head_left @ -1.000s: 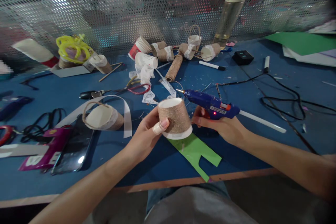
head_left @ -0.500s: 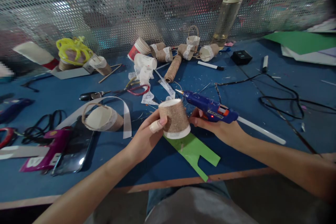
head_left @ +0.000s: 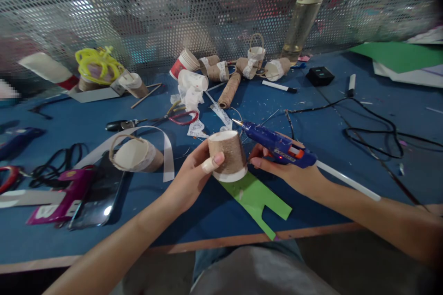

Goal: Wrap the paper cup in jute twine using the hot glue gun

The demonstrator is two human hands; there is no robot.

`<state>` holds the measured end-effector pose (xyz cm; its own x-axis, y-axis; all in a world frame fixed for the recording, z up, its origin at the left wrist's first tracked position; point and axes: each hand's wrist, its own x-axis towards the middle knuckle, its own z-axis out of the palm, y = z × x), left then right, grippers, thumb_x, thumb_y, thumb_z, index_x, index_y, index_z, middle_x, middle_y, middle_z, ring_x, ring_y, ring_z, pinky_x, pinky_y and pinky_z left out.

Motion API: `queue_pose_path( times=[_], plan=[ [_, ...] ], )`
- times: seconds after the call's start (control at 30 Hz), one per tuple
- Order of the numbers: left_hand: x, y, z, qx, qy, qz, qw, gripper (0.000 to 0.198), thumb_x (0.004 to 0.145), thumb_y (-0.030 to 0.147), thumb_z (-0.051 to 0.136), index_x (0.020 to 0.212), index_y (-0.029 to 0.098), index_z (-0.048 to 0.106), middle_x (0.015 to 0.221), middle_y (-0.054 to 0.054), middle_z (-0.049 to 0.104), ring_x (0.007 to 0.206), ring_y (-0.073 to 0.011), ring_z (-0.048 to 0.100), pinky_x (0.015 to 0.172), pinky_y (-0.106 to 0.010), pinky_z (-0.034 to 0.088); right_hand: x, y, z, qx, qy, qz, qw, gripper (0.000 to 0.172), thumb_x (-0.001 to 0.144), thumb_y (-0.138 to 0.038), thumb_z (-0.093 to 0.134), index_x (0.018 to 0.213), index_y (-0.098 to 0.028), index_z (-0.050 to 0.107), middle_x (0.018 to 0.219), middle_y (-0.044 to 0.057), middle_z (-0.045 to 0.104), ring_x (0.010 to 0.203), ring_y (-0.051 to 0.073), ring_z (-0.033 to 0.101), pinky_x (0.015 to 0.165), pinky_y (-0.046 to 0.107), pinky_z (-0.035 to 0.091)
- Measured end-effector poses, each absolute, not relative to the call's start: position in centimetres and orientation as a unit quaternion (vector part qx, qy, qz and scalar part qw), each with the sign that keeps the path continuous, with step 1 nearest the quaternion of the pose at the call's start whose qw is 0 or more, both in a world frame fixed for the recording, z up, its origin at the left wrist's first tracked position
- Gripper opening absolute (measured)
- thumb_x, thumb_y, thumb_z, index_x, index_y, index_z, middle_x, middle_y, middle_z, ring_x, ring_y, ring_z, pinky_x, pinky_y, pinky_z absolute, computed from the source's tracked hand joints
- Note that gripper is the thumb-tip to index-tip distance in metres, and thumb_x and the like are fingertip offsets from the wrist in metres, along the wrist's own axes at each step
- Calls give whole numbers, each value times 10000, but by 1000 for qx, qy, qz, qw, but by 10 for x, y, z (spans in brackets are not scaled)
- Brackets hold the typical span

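Observation:
My left hand (head_left: pixel 199 170) grips a paper cup (head_left: pixel 228 154) wrapped in brown twine, its white base and rim left bare. A bandage covers the thumb pressed on the cup's side. In my right hand (head_left: pixel 277 166) is a blue hot glue gun (head_left: pixel 277 143) with a red light lit. Its nozzle points left, just above and behind the cup, and a white glue stick (head_left: pixel 348 180) sticks out of its back. The right fingertips are close to the cup's right side; whether they touch it I cannot tell. Under the cup lies a green cut-out sheet (head_left: pixel 256 203).
To the left are a small twine basket (head_left: pixel 136 154), a phone (head_left: pixel 98 203), a magenta glue gun (head_left: pixel 71 193) and scissors (head_left: pixel 183 118). Behind stand several twine-wrapped cups (head_left: pixel 247 68), a twine roll (head_left: pixel 230 91) and a water bottle (head_left: pixel 304 18). A black cable (head_left: pixel 374 129) runs along the right.
The cup has shifted slightly left and tilted a little in my left hand. The glue gun's rear has dipped slightly, with its nozzle still near the rim.

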<state>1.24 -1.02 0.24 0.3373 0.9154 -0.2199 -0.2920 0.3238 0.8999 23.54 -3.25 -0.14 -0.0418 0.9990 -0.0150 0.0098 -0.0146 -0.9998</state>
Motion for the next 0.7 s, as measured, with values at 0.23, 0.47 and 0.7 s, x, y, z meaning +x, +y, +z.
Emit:
queue_pose_path(
  times=[0.23, 0.47, 0.7],
  plan=[
    [9, -8, 5, 373, 351, 453, 730, 323, 826, 423, 803, 1068, 209, 791, 1082, -89, 796, 1205, -338, 680, 1054, -434, 516, 238, -31, -3, -469, -489, 548, 491, 279, 763, -323, 886, 795, -237, 623, 847, -6, 720, 824, 167, 678, 801, 310, 568],
    [5, -10, 12, 348, 347, 462, 738, 497, 744, 513, 840, 1136, 214, 783, 1150, -80, 796, 1163, -324, 704, 972, -402, 557, 238, -24, -6, -476, -461, 550, 508, 300, 717, -270, 909, 772, -230, 617, 865, -21, 727, 844, 154, 680, 841, 301, 572],
    [3, -8, 12, 347, 352, 469, 732, 486, 743, 534, 826, 1116, 225, 791, 1153, -73, 796, 1178, -319, 699, 978, -402, 555, 245, -19, -5, -489, -466, 533, 510, 376, 673, -425, 934, 768, -238, 621, 810, -24, 693, 627, 132, 642, 617, 304, 570]
  ],
)
